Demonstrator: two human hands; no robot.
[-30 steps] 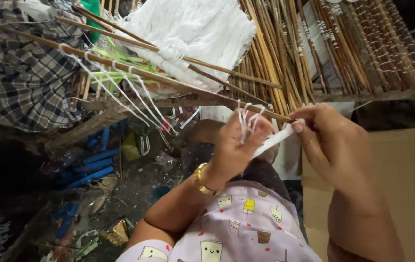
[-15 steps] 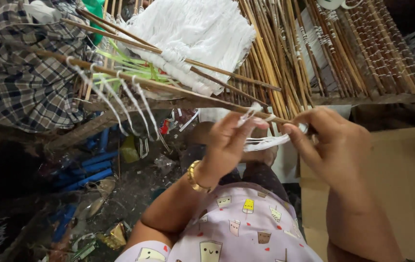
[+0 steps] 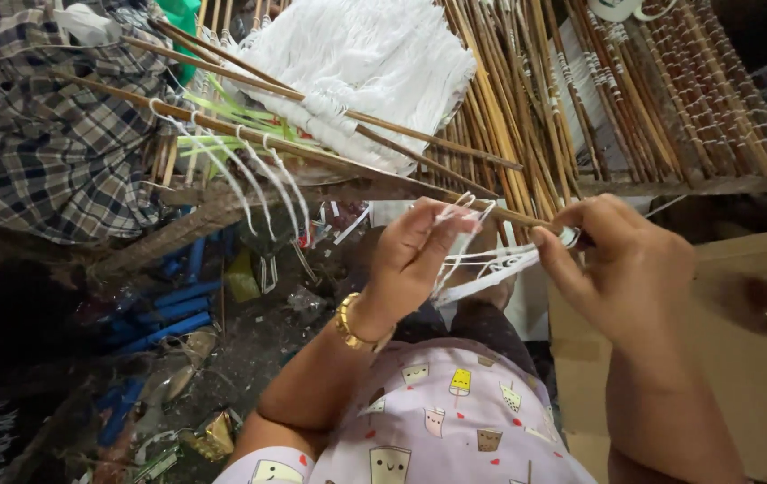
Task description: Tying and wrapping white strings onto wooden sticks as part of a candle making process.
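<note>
White cord strands (image 3: pixel 482 264) run taut between my two hands, just under the tip of a thin bamboo stick (image 3: pixel 339 166) that slants away up to my left. My left hand (image 3: pixel 415 255) has its fingers spread through the loops; a moment ago those fingers were bunched around them, so the cord now looks opened out and under tension. My right hand (image 3: pixel 621 269) is pinched shut on the other end of the cord, having drawn in closer to the stick's tip. Beyond my hands, more sticks (image 3: pixel 527 99) lie in a packed row with a heap of white cord bundles (image 3: pixel 374 63) on top. Farther to my left hangs a checked cloth (image 3: pixel 43 143); beside my right wrist sits brown cardboard (image 3: pixel 760 376).
</note>
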